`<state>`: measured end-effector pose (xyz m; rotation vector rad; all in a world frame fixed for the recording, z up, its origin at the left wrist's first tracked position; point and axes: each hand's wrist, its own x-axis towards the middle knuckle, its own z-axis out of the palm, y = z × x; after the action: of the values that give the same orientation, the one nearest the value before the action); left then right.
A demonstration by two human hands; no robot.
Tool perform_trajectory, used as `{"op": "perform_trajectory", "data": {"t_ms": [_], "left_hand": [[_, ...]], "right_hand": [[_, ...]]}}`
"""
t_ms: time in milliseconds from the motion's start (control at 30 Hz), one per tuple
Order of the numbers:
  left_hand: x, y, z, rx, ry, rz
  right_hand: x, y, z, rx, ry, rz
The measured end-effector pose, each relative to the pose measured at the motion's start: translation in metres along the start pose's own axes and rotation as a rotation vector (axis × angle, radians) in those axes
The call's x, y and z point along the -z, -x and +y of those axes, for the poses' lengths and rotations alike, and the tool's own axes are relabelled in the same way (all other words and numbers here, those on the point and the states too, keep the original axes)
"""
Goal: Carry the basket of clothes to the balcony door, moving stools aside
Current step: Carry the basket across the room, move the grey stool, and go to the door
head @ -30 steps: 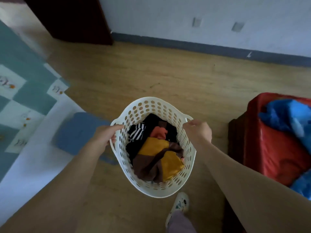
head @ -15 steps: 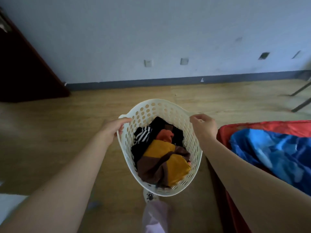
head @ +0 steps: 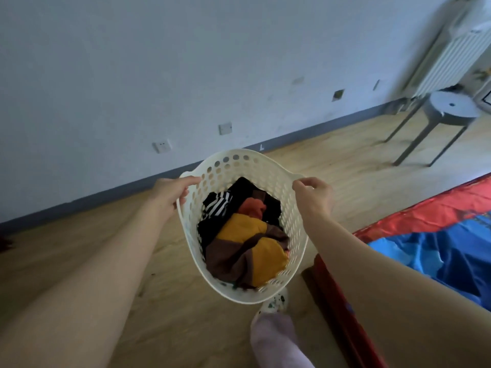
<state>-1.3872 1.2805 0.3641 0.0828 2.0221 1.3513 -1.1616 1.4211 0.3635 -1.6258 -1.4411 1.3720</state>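
Observation:
I hold a white perforated plastic basket (head: 240, 166) in front of me, above the wooden floor. Inside lie clothes (head: 244, 240): yellow, brown, orange, black and a striped piece. My left hand (head: 172, 193) grips the basket's left handle. My right hand (head: 313, 197) grips its right handle. A grey round stool (head: 449, 108) with thin legs stands on the floor at the far right, near the wall.
A bed with a red and blue cover (head: 438, 235) runs along my right side, close to the basket. A white radiator (head: 451, 51) hangs on the wall behind the stool. A pale wall with sockets and a grey skirting (head: 106, 192) lies ahead. My slippered foot (head: 275, 304) shows below the basket.
My view has swung to the right with the basket held in both hands. The dark door and patterned mat at the left have gone from view; the stool and radiator have come in.

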Motion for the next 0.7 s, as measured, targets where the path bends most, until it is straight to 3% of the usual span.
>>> {"op": "perform_trajectory", "data": {"t_ms": [267,700], "left_hand": [[-0.112,-0.134,0.095,0.032,-0.040,-0.056],[-0.341,-0.303,0.228,0.024,-0.174,-0.265]], "right_hand": [[-0.019,-0.169,-0.058,-0.093,-0.025,0.107],[0.022,-0.410,-0.118,-0.223,-0.119,0.358]]}}
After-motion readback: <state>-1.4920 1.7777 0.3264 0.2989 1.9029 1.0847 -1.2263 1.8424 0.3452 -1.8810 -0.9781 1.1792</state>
